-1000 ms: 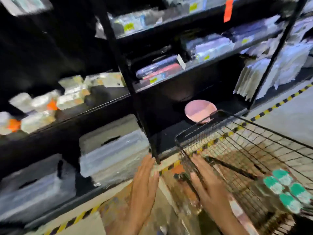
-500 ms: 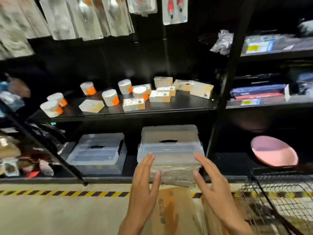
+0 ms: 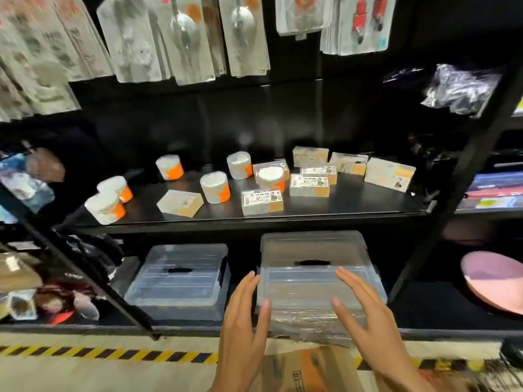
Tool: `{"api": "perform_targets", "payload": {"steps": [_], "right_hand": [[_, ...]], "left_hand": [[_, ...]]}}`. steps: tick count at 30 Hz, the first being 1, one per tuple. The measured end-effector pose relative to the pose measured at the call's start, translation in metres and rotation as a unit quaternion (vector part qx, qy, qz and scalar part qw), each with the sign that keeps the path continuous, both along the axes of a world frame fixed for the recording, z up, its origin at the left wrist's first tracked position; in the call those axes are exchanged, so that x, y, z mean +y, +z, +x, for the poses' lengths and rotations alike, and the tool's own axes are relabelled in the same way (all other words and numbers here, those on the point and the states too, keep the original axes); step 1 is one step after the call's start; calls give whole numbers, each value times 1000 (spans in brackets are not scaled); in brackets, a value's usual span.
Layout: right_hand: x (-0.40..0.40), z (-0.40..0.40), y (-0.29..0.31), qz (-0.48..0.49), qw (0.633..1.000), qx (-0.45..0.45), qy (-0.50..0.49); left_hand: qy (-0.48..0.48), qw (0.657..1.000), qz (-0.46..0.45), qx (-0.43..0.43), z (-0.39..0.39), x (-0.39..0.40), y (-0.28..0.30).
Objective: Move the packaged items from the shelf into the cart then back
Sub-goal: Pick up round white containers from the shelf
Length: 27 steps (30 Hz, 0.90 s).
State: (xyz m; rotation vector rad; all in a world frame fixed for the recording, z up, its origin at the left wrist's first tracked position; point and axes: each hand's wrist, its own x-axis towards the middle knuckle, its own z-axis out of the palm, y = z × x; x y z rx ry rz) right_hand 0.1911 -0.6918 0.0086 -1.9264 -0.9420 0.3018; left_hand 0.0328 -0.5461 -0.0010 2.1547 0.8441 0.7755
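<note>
Black shelf (image 3: 283, 216) bears packaged boxes (image 3: 261, 202) above both spread, empty hands (image 3: 243, 321).

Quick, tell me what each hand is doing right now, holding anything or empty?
Left hand: open, fingers straight, holding nothing.
Right hand: open, fingers straight, holding nothing.

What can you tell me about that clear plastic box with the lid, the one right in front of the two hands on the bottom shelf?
The clear lidded box looks like see-through, slightly frosted plastic. Its flat lid is on, with a dark slot-like handle at the middle. It sits upright on the bottom shelf, right of a lower, similar box, and its front seems to be wrapped in crinkled film. The left hand and right hand are raised before it, fingers straight; whether they touch it is unclear.
</note>
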Motion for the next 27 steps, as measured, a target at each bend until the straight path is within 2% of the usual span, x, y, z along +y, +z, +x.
{"api": "perform_targets", "payload": {"steps": [7,13,20,25,27], "right_hand": [[93,47,-2,7,999,21,23],[180,110,-3,6,998,23,53],[268,178,-4,24,998,49,33],[325,198,-17,28,992,125,-12],[346,205,-24,30,993,112,-20]], "left_hand": [[4,1000,8,10,41,82,-1],[53,999,-10,1,86,159,1],[126,991,-40,-10,130,236,3],[148,988,-40,-13,146,292,3],[155,986,-57,-19,152,317,-2]]}}
